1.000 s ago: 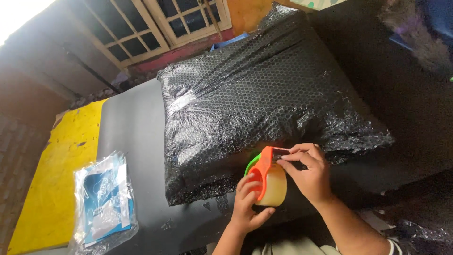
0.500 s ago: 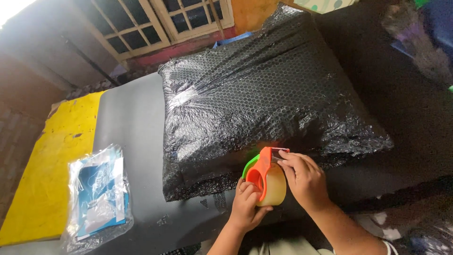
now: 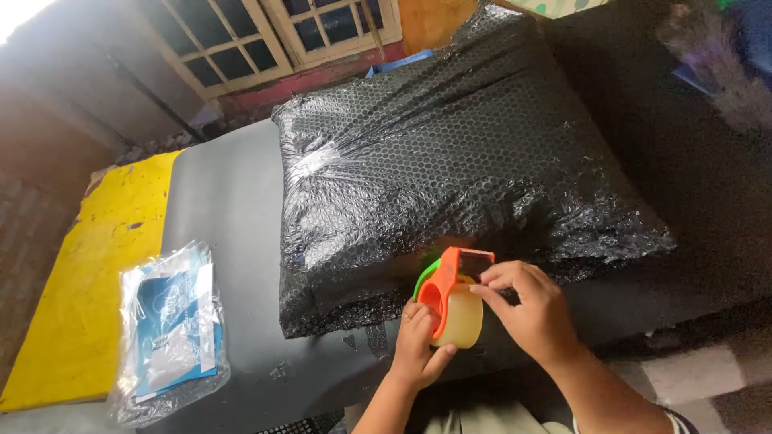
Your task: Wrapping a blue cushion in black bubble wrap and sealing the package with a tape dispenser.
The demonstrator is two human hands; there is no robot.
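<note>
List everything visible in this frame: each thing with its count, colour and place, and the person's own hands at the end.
Bubble-wrapped parcel: one, black, large, lying on the grey table top.
Tape dispenser: one, orange with a green part, holding a clear tape roll, at the parcel's near edge.
Plastic bag: one, clear with blue and white contents, at the table's left.
Table top: one, dark grey.
Board: one, yellow, left of the table top.
Window frame: one, pale wood, far wall.
Left hand: grips the dispenser from below.
Right hand: fingers at the dispenser's top.
</note>
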